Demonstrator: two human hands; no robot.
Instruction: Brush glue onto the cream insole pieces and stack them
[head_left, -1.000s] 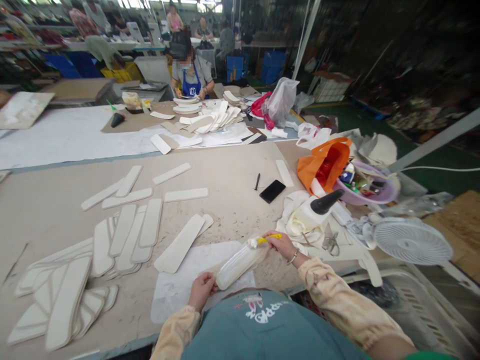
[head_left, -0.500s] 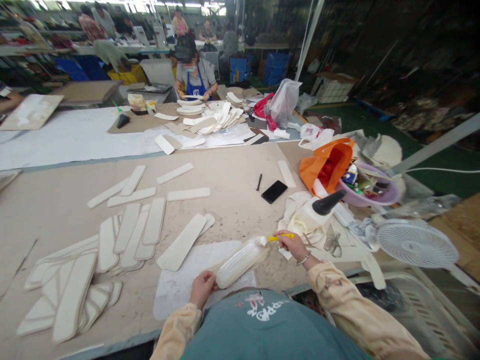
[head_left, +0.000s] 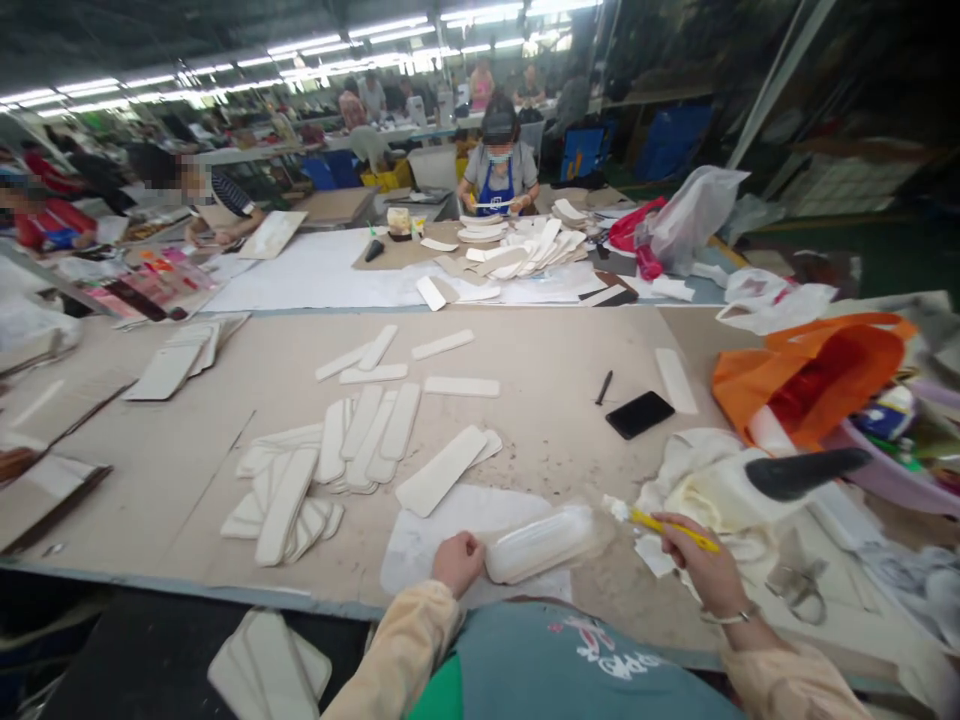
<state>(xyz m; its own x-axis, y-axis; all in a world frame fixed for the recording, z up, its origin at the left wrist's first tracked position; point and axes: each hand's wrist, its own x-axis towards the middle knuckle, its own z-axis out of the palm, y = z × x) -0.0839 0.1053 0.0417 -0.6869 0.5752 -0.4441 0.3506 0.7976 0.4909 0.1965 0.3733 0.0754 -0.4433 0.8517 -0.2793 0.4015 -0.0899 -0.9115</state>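
My right hand (head_left: 709, 565) grips a yellow-handled brush (head_left: 675, 528), its tip covered in thick white paste. The brush tip is just past the right end of a long, rounded cream strip (head_left: 540, 545), apart from it. That strip has a wet, shiny coat and lies partly over a white sheet (head_left: 420, 545). My left hand (head_left: 459, 562) is closed, thumb and fingers pinched at the strip's left end. Beyond the sheet, two more cream strips (head_left: 442, 470) overlap. To the right, a white bottle (head_left: 720, 490) with a black cone nozzle lies on a crumpled cloth.
Stacked cream strips (head_left: 285, 500) spread over the table's left half. A black phone (head_left: 640, 414) and a dark pen-like tool (head_left: 604, 387) lie farther back. An orange bag (head_left: 810, 380) stands at the right. Across the table a co-worker (head_left: 499, 170) handles a strip.
The view has swung left and up, showing more of the left table. My right hand has drawn the brush away from the strip's right end. The left hand stays at the left end.
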